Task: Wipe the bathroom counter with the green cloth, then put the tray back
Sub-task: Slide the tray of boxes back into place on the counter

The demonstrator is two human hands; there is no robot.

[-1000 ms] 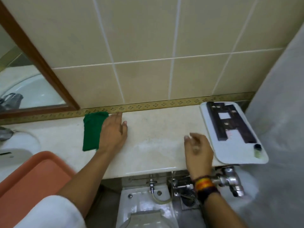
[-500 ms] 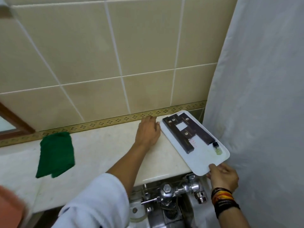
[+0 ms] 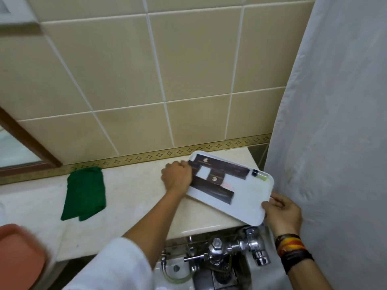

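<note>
A white tray (image 3: 247,197) lies at the right end of the cream counter (image 3: 134,197), turned at an angle, its near right corner past the counter's front edge. It carries dark brown packets (image 3: 222,170) and a small bottle (image 3: 259,174). My left hand (image 3: 177,176) grips the tray's left edge. My right hand (image 3: 282,212) holds the tray's near right corner. The green cloth (image 3: 84,192) lies crumpled on the counter to the left, apart from both hands.
A white shower curtain (image 3: 335,122) hangs close on the right. Chrome flush pipes (image 3: 230,248) sit below the counter's front edge. An orange tray (image 3: 18,256) is at the bottom left. A wood-framed mirror (image 3: 18,143) and tiled wall stand behind.
My left hand left the green cloth and went right to the white tray's edge. My right hand took its near corner. The tray has turned and shifted left on the counter.
</note>
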